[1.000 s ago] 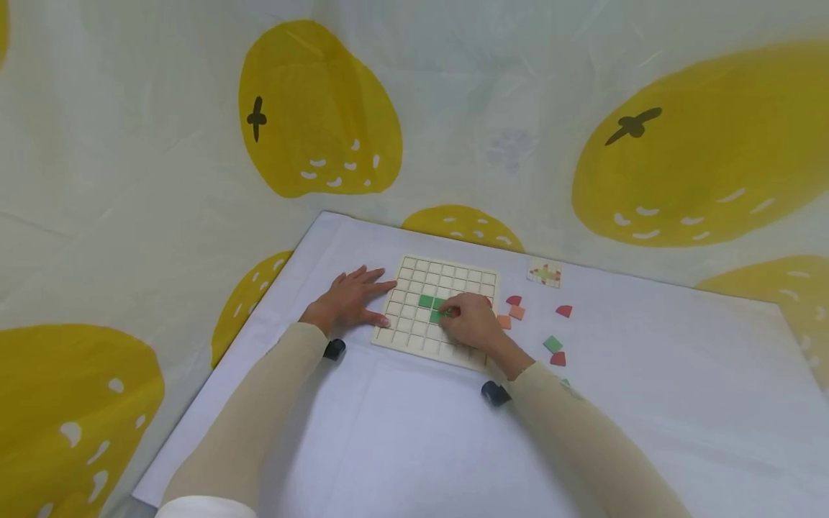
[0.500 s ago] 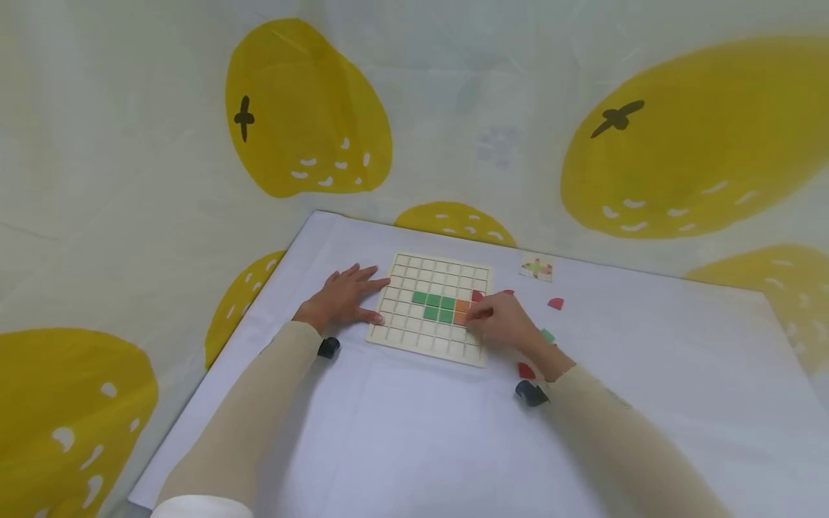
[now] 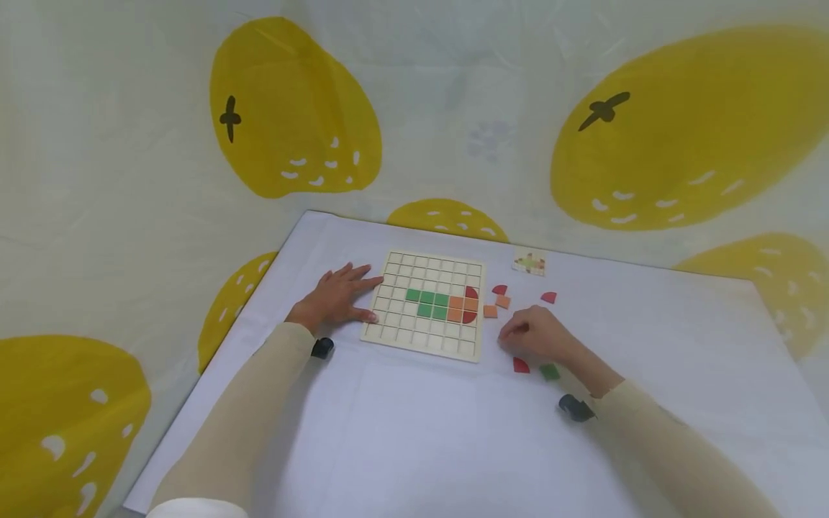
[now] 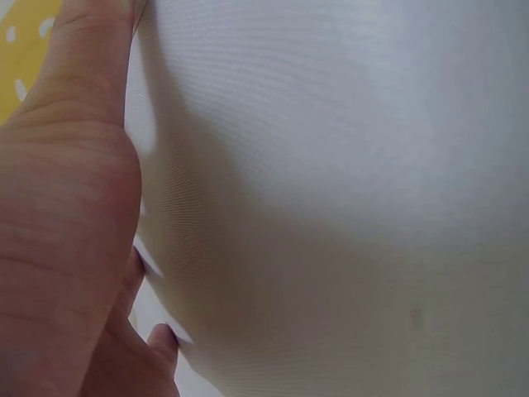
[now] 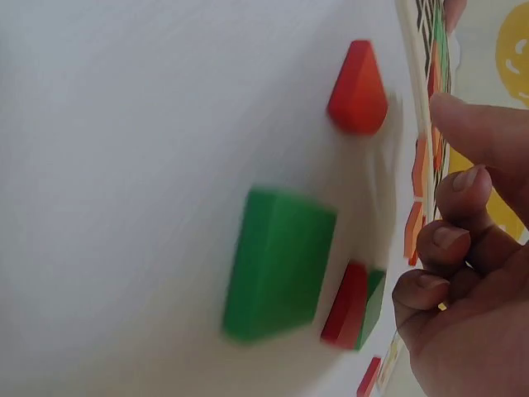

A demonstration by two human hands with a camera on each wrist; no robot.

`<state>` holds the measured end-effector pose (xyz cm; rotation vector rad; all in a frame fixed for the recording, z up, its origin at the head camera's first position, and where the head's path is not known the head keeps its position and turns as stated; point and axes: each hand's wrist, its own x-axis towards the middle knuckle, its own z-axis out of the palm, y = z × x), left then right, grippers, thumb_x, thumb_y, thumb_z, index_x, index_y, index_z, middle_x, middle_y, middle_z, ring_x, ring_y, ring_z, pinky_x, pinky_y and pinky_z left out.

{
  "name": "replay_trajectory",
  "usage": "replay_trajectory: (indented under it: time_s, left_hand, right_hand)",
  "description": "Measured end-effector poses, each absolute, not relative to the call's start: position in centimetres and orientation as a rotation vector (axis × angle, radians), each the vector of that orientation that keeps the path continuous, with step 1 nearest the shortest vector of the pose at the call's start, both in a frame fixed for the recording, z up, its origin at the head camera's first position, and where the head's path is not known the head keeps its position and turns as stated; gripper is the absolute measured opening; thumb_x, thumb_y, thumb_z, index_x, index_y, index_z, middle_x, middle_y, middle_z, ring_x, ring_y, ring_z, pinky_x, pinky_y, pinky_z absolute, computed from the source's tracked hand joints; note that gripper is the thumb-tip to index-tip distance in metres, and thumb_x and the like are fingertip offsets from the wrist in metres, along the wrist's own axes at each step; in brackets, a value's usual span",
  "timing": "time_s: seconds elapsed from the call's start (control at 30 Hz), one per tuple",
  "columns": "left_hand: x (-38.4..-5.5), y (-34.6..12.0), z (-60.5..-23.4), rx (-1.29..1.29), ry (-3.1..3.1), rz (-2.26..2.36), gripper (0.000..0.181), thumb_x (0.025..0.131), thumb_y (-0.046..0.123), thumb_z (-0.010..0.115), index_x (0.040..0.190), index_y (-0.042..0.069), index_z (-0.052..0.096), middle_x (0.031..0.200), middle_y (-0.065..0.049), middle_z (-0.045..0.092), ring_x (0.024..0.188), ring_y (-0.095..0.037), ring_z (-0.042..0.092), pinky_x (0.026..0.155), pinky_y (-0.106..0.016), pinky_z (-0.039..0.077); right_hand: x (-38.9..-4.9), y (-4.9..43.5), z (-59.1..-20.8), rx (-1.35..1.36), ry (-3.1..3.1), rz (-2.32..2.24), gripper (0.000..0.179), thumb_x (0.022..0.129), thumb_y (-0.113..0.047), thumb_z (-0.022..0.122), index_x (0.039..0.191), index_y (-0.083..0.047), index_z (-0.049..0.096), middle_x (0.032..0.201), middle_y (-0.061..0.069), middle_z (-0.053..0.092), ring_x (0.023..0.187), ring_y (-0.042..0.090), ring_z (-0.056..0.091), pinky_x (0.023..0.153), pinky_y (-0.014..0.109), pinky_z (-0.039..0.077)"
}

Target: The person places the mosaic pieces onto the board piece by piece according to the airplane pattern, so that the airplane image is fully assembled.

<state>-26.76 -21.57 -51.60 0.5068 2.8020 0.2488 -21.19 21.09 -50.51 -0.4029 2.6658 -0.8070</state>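
A cream grid board [image 3: 414, 342] lies on the white table. Several green squares [image 3: 425, 310] run across its middle. Orange squares [image 3: 455, 302] sit to their right, and red quarter-round pieces [image 3: 469, 316] close the right end. My left hand [image 3: 333, 296] is spread flat by the board's left side, with thumb and a fingertip touching its edge. My right hand [image 3: 534, 334] hovers right of the board among loose pieces. Its fingers are bent and I see nothing in them in the right wrist view. Beneath it are a loose red quarter-round [image 3: 521, 365] and a green square [image 3: 549, 372].
Two loose orange squares [image 3: 490, 311] and a red quarter-round [image 3: 499, 289] lie just right of the board. Another red piece [image 3: 548, 297] is farther right. A small pattern card [image 3: 529, 261] lies near the table's back edge. A fruit-printed sheet [image 3: 440, 108] hangs behind.
My right hand has left the tiles on the board and moved right, over the loose pieces. A red quarter-round and orange squares it covered are in sight. My left hand stays at the board's edge.
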Motion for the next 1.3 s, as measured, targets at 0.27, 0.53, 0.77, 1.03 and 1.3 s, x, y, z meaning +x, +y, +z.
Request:
replay_trajectory:
  time_s: [0.27,0.53,0.77,1.03,1.3]
  left_hand:
    - [-26.5,-21.5,-51.2,0.511,2.803,0.265,0.095,0.083,0.071,0.071,0.163,0.042,0.029,0.177,0.0,0.016,0.165,-0.036,0.008,0.132,-0.065,0.01]
    - [-26.4,-21.3,-51.1,0.492,2.8,0.28,0.094,0.083,0.069,0.072,0.163,0.044,0.03,0.178,0.001,0.016,0.165,-0.035,0.007,0.132,-0.064,0.009]
    - [-26.2,-21.4,-50.7,0.497,2.796,0.278,0.094,0.084,0.069,0.072,0.163,0.042,0.03,0.177,0.0,0.017,0.165,-0.036,0.008,0.132,-0.065,0.01]
    - [-26.4,-21.5,-50.7,0.515,2.791,0.281,0.095,0.083,0.07,0.073,0.163,0.04,0.031,0.177,-0.001,0.017,0.165,-0.037,0.009,0.131,-0.065,0.01]
    - [-26.6,-21.5,-51.0,0.506,2.792,0.277,0.095,0.083,0.071,0.072,0.163,0.041,0.031,0.177,-0.001,0.017,0.165,-0.037,0.009,0.131,-0.066,0.01]
  right_hand:
    - [-19.8,24.5,-50.3,-0.519,2.613,-0.846,0.009,0.091,-0.018,0.079,0.1,-0.017,0.083,0.092,-0.003,0.076,0.085,0.014,0.065,0.072,0.024,0.057]
    - [-18.8,26.9,-50.6,-0.542,2.623,-0.773,0.009,0.089,-0.02,0.083,0.098,-0.024,0.082,0.096,-0.006,0.075,0.092,0.015,0.06,0.072,0.022,0.054]
    - [-17.8,27.7,-50.7,-0.463,2.621,-0.714,0.022,0.084,-0.024,0.087,0.105,-0.026,0.08,0.101,-0.003,0.072,0.099,0.019,0.059,0.075,0.025,0.055]
    - [-17.0,28.3,-50.6,-0.426,2.635,-0.658,0.03,0.083,-0.02,0.087,0.109,-0.028,0.077,0.119,0.003,0.071,0.11,0.024,0.058,0.087,0.038,0.059]
    - [-17.1,28.3,-50.4,-0.472,2.636,-0.675,0.026,0.085,-0.017,0.086,0.109,-0.024,0.078,0.104,-0.002,0.069,0.098,0.018,0.058,0.075,0.024,0.056]
